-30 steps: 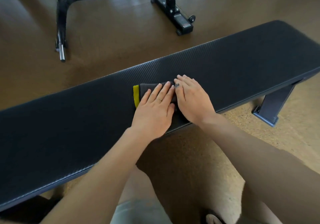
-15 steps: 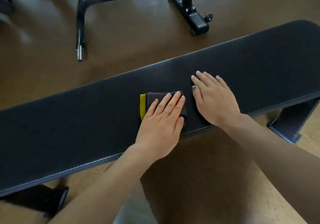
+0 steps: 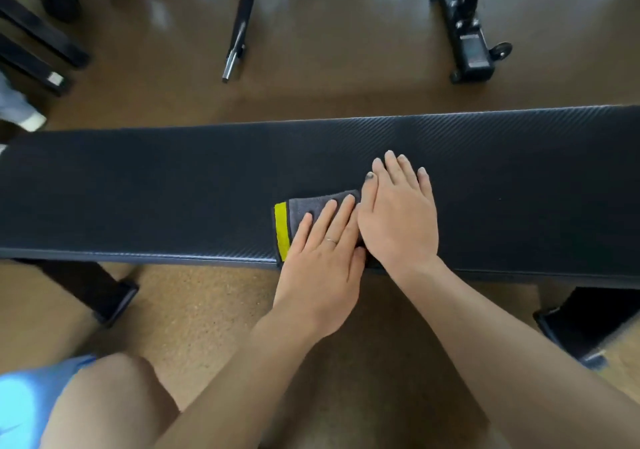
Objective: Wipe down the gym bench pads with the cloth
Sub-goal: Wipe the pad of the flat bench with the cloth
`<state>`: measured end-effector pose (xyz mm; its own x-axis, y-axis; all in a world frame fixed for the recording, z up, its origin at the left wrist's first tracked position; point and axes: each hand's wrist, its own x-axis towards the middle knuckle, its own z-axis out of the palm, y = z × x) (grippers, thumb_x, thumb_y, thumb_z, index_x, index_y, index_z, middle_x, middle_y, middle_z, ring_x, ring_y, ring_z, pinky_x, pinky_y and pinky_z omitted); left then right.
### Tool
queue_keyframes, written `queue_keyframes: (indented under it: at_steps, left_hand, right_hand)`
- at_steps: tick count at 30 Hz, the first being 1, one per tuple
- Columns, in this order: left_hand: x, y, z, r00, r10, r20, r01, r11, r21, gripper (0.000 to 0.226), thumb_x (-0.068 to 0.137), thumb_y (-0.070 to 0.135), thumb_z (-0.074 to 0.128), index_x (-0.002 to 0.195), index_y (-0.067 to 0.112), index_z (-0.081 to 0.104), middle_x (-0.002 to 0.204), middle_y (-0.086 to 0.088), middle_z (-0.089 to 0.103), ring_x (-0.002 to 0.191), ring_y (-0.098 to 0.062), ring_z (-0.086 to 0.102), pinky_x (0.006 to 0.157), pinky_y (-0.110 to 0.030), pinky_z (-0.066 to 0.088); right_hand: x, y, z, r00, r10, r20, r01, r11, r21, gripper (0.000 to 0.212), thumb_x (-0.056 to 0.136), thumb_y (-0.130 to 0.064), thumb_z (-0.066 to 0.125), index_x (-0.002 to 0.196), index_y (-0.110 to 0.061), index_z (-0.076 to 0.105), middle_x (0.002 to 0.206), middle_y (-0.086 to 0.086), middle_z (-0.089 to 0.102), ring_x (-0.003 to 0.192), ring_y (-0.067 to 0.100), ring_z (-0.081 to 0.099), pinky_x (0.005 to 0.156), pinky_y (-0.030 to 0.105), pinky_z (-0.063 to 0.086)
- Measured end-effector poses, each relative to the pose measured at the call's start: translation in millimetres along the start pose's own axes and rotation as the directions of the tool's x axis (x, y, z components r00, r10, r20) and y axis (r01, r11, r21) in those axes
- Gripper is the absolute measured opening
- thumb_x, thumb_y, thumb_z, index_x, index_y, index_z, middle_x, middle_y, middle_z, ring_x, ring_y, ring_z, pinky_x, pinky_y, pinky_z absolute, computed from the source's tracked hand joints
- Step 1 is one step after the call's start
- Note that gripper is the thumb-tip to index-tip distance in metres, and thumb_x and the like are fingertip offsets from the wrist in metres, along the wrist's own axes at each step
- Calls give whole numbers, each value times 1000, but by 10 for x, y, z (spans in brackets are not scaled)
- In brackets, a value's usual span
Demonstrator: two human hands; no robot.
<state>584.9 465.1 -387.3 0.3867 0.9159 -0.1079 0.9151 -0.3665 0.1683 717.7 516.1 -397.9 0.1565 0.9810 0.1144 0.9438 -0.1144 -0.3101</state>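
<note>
A long black bench pad [image 3: 138, 188] with a woven texture runs across the middle of the frame, left edge to right. A folded grey cloth [image 3: 313, 206] with a yellow band lies on it just right of centre, by the near edge. The left hand [image 3: 322, 261] lies flat on the cloth; the right hand [image 3: 398, 220] lies flat just beside it, over the cloth's right end.

The bench stands on a brown floor [image 3: 346, 77].

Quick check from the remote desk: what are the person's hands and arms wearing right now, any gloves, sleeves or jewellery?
No gloves and no sleeves in view: both forearms are bare. The left hand wears a thin, pale band ring on one finger. The right hand has no ring showing; its thumbnail looks dark, as if painted or smudged, while the other nails look plain. No watch or wristband shows.
</note>
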Motion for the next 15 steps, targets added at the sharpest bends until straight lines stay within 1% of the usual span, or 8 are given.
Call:
queue_keyframes:
  at_steps: [2, 4, 7, 9, 10, 11, 13, 15]
  left_hand:
    - [41, -5, 4, 1000, -14, -13, 15, 999, 44, 60, 98, 52, -16, 155, 36, -21, 165, 16, -22, 152, -8, -26, 117, -31, -25]
    - [107, -39, -17, 1000, -1, 9, 1, 998, 66, 59, 99, 53, -13, 155, 35, -22, 165, 15, -23, 154, -9, -24, 120, -32, -23]
    - [311, -116, -79, 998, 5, 59, -10, 997, 83, 59, 104, 47, -8, 161, 33, -16, 170, 12, -18, 157, -12, -19, 126, -36, -14]
    - [488, -159, -106, 998, -14, 63, 9, 997, 81, 57, 109, 45, 0, 163, 31, -12, 171, 10, -16, 158, -14, -17, 128, -38, -10]
    - [545, -173, -108, 998, -18, 60, 13, 996, 84, 57, 109, 44, 0, 164, 30, -10, 172, 8, -15, 158, -15, -16, 128, -39, -9]
    - [554, -177, -106, 998, -16, 60, 10, 995, 96, 59, 108, 46, -4, 164, 29, -10, 172, 7, -15, 158, -16, -16, 128, -40, -9]
    - [388, -171, -76, 998, 22, 63, -29, 993, 114, 71, 96, 51, -18, 163, 29, -13, 170, 9, -18, 157, -16, -20, 126, -39, -14]
    - [144, -208, -42, 996, 63, 67, -69, 994, 87, 70, 89, 54, -23, 157, 35, -20, 164, 15, -25, 152, -10, -28, 121, -33, -22]
  right_hand:
    - [27, -2, 1, 1000, -9, -8, 9, 1000, 16, 58, 110, -38, 14, 157, -15, 40, 165, 7, 33, 156, 24, 24, 129, 45, 13]
    - [25, 12, -3, 1000, -24, -8, 24, 999, 30, 59, 110, -38, 13, 156, -15, 41, 165, 8, 34, 156, 24, 24, 129, 45, 13]
    - [5, 36, -17, 999, -39, 14, 38, 999, 37, 54, 112, -36, 17, 158, -15, 37, 167, 7, 29, 157, 23, 20, 130, 43, 9]
    - [-14, 45, -15, 999, -38, 7, 37, 998, 42, 55, 112, -36, 17, 158, -15, 38, 167, 7, 30, 157, 23, 20, 130, 44, 10]
    - [-13, 52, -3, 999, -35, -6, 36, 998, 47, 56, 111, -36, 16, 157, -15, 39, 166, 7, 32, 157, 23, 21, 129, 44, 11]
    - [-11, 58, 11, 999, -32, -14, 32, 998, 51, 57, 110, -37, 15, 157, -15, 40, 166, 7, 33, 156, 23, 22, 129, 44, 12]
    - [-22, 63, 27, 1000, -27, -16, 27, 998, 56, 58, 109, -38, 15, 156, -15, 41, 165, 7, 34, 156, 22, 24, 129, 43, 14]
    - [-43, 54, 36, 999, -23, -40, 25, 998, 65, 61, 107, -39, 14, 155, -14, 43, 163, 7, 37, 155, 23, 27, 129, 43, 17]
